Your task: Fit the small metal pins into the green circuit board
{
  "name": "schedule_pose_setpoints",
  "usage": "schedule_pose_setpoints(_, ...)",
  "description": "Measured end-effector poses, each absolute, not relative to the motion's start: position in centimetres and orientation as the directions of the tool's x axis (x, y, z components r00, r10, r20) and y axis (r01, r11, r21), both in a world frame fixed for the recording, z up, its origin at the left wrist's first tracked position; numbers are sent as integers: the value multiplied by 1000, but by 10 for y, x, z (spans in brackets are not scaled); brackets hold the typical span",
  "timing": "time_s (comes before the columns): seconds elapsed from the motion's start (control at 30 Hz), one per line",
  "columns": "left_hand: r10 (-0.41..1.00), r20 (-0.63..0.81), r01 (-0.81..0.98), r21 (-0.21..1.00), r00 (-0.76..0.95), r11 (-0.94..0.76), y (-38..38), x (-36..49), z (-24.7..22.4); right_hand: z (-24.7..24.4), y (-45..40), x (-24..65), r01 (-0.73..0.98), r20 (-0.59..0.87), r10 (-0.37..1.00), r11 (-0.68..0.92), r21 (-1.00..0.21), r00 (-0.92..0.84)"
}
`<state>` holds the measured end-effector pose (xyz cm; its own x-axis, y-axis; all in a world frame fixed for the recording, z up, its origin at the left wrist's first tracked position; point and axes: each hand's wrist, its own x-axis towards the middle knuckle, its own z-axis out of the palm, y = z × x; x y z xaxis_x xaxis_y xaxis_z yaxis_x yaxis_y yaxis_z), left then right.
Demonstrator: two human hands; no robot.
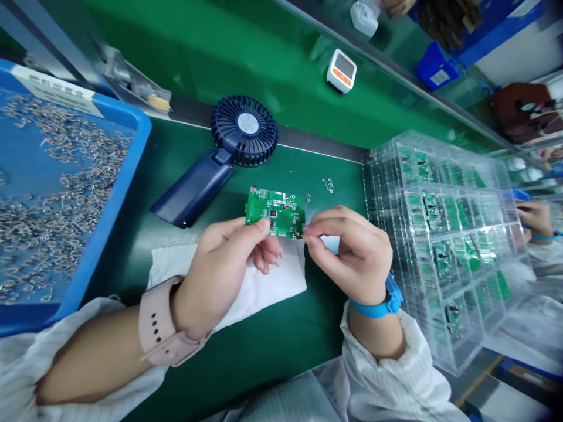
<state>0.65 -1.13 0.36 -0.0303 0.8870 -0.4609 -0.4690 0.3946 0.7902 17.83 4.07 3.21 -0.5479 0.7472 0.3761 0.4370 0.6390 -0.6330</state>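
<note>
Our left hand [220, 269] and right hand [352, 252] hold a green circuit board [275, 214] by its opposite side edges, the fingers closed narrowly on it, above a white cloth [259, 287]. A strip of green mat [281, 346] shows below the cloth. On our left, the rim of a blue tray [112, 205] of metal clips [57, 199] stands well beside the left hand; on our right, a clear compartment tray [440, 234] of boards sits near the right hand. Just past the board's far edge lie small metal parts [328, 185], and a navy handheld fan [244, 132] lies beyond its far left corner.
</note>
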Motion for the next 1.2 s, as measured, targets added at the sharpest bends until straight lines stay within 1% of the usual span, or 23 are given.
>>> schedule_pose_setpoints(0.17,892,-452,-440,808,-34,392,-11,7,3,35,40,179,465,338,762,618,-634,-552)
schedule_pose_setpoints(0.53,872,-483,-440,802,-78,405,-13,8,3,24,40,178,457,333,705,678,-575,-627)
schedule_pose_setpoints(0.7,878,-473,-406,818,-71,407,-12,8,1,25,43,181,454,324,723,654,-605,-611)
schedule_pose_setpoints(0.8,891,-451,-367,838,-53,403,-15,7,0,29,44,182,425,336,702,671,-607,-629)
schedule_pose_setpoints(0.93,906,-423,-296,869,-28,396,-19,4,-3,30,42,181,409,328,618,750,-521,-715)
schedule_pose_setpoints(1.03,909,-416,-318,862,-3,394,-18,3,-5,32,40,181,442,319,591,787,-431,-741)
schedule_pose_setpoints(1.13,915,-402,-348,852,40,390,-17,2,-4,44,27,184,503,365,610,790,-350,-704)
schedule_pose_setpoints(1.2,923,-378,-330,865,65,378,-17,2,-2,59,10,192,579,386,663,749,-323,-641)
